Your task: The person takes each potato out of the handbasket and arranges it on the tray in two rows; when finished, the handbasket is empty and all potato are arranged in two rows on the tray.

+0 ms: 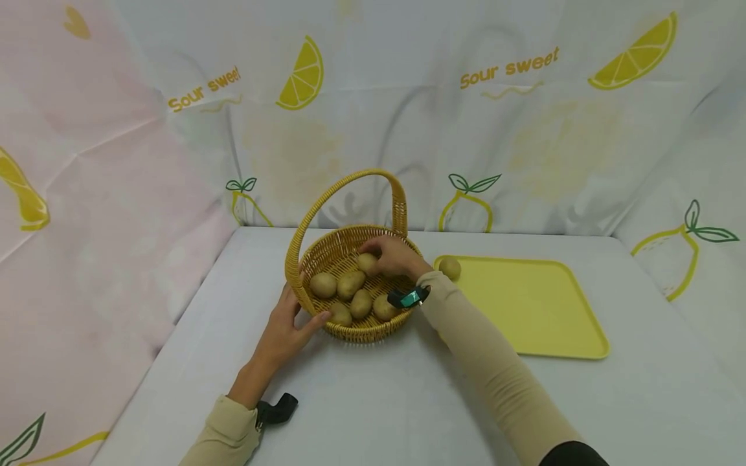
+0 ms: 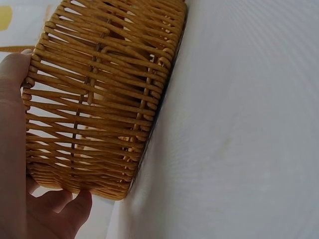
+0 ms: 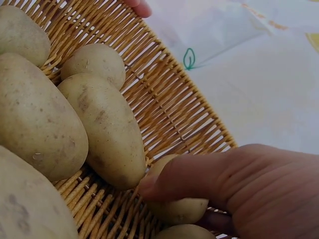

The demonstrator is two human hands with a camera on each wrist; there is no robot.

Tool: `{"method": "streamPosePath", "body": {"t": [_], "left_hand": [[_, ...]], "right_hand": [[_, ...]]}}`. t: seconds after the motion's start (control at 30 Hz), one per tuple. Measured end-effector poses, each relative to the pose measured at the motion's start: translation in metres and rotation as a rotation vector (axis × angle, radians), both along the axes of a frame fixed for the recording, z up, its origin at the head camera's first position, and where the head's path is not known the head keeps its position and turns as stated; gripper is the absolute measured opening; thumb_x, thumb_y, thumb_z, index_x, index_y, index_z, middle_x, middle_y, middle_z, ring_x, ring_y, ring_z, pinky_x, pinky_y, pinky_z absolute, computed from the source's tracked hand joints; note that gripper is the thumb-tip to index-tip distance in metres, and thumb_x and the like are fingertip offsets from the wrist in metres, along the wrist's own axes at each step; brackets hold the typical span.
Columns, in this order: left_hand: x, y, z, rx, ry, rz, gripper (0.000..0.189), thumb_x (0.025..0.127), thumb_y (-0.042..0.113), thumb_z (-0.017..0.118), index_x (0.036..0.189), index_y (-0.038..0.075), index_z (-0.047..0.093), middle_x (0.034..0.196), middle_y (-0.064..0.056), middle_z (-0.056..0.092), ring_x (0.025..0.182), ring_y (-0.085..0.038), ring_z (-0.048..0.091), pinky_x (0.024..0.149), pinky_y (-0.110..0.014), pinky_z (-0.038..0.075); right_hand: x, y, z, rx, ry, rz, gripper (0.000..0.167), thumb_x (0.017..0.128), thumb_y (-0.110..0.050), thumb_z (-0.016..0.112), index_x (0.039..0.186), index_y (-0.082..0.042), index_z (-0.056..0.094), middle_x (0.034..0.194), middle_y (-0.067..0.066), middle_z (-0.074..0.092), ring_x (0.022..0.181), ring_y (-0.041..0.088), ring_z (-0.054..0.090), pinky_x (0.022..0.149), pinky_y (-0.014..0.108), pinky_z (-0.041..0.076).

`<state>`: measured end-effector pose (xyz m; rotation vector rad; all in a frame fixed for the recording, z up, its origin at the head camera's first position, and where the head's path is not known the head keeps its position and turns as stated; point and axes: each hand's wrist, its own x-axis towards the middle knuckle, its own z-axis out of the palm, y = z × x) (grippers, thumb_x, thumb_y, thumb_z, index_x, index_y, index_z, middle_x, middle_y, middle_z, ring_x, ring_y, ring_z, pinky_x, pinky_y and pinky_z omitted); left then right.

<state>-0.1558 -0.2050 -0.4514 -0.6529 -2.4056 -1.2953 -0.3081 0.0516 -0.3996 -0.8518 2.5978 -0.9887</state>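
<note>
A round wicker basket [image 1: 364,333] with a tall arched handle stands on the white table and holds several potatoes [image 1: 351,285]. My left hand [image 1: 285,330] grips the basket's left side; in the left wrist view its thumb lies at the rim and its fingers against the woven wall [image 2: 99,99]. Inside the basket, my right hand [image 1: 393,257] holds a potato [image 1: 367,263] near the far side. The right wrist view shows the thumb across that potato [image 3: 187,211], beside a longer potato [image 3: 107,132]. The right hand's other fingers are mostly hidden.
A yellow tray [image 1: 530,310] lies to the right of the basket, with one potato [image 1: 450,268] at its far left corner. My right forearm reaches across the tray's left edge. Behind the table hangs a lemon-printed cloth [image 1: 379,116].
</note>
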Motion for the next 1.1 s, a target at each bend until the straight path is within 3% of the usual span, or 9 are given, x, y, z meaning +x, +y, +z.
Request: {"method": "streamPosePath", "body": {"t": [0.33,0.67,0.9,1.1], "left_hand": [[0.000,0.000,0.001,-0.012,0.007,0.005,0.092,0.093,0.017,0.081,0.165,0.006,0.025,0.165,-0.016,0.030,0.150,-0.035,0.031,0.112,-0.057,0.039],[0.000,-0.001,0.000,-0.003,0.014,-0.001,0.092,0.093,0.013,0.081,0.166,0.014,0.025,0.164,-0.016,0.032,0.149,-0.036,0.032,0.112,-0.057,0.039],[-0.001,-0.001,0.001,-0.012,0.011,-0.003,0.092,0.093,0.016,0.081,0.167,0.018,0.025,0.163,-0.015,0.033,0.149,-0.034,0.033,0.113,-0.055,0.039],[0.000,-0.001,0.000,-0.013,0.006,0.003,0.092,0.093,0.016,0.081,0.167,0.016,0.025,0.164,-0.016,0.032,0.149,-0.035,0.032,0.112,-0.057,0.039]], "right_hand": [[0.003,-0.001,0.001,-0.129,0.029,-0.073,0.046,0.086,-0.012,0.084,0.130,-0.010,0.072,0.131,0.004,0.069,0.120,0.022,0.059,0.102,0.036,0.047],[0.006,0.001,0.003,-0.237,0.030,-0.098,0.046,0.089,-0.012,0.085,0.132,-0.008,0.070,0.125,0.007,0.068,0.111,0.025,0.063,0.094,0.039,0.052],[0.010,0.004,0.006,-0.253,0.027,-0.104,0.047,0.088,-0.014,0.085,0.133,-0.010,0.070,0.126,0.004,0.068,0.112,0.024,0.064,0.095,0.040,0.052],[0.014,0.007,0.008,-0.304,0.025,-0.110,0.048,0.087,-0.010,0.085,0.132,-0.005,0.071,0.124,0.007,0.069,0.104,0.024,0.066,0.089,0.038,0.055]]}}
